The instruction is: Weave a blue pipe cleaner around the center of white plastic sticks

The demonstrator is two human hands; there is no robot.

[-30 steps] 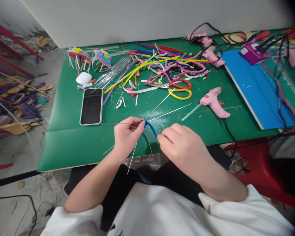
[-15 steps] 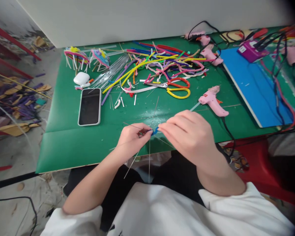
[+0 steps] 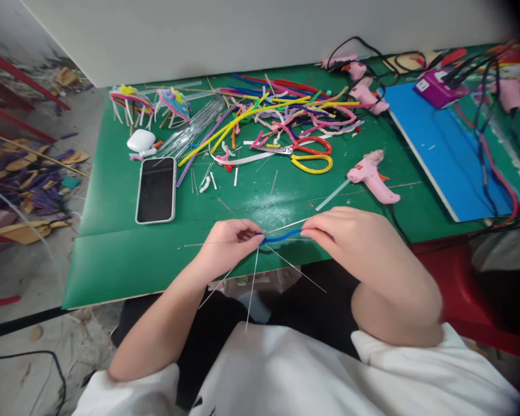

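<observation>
Near the front edge of the table, my left hand [image 3: 229,247] is closed in a pinch at the centre of several thin wires [image 3: 252,286], which fan out like spokes. From that centre a blue pipe cleaner [image 3: 283,237] stretches to the right. Its other end sits between the thumb and fingers of my right hand [image 3: 351,240], also closed. How the blue strand is fixed at the centre is hidden by my left fingertips. Beyond my right hand lies a pink glue gun [image 3: 375,179] with a clear glue stick [image 3: 333,195] poking out of it.
Scissors [image 3: 312,156] with red and yellow handles lie before a pile of coloured pipe cleaners [image 3: 281,110]. A phone [image 3: 156,190], a white case [image 3: 141,140] and two small decorated umbrella shapes [image 3: 173,104] are at left. A blue board [image 3: 442,167] and purple power socket [image 3: 439,89] occupy the right.
My right hand has moved right and away from my left, drawing out a longer stretch of blue pipe cleaner. The wire spokes have turned somewhat in my left hand.
</observation>
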